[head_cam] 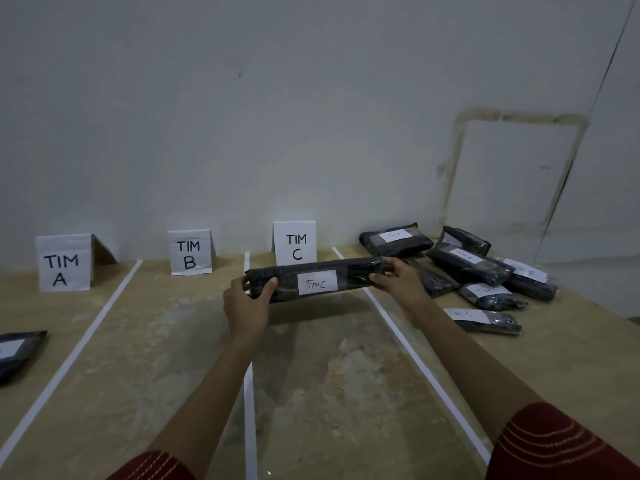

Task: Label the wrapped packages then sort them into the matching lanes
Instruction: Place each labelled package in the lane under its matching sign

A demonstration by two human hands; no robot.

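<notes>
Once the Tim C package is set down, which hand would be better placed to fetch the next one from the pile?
Probably the right. The right hand grips the Tim C package at the end beside the pile; the left hand holds the opposite end, towards lane B.

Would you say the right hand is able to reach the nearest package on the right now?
Probably not yet: the right hand grips the long package; once freed, nothing covers the nearest package.

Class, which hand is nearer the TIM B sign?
Left. The left hand grips the package end just right of the TIM B sign; the right hand holds the far end.
</notes>
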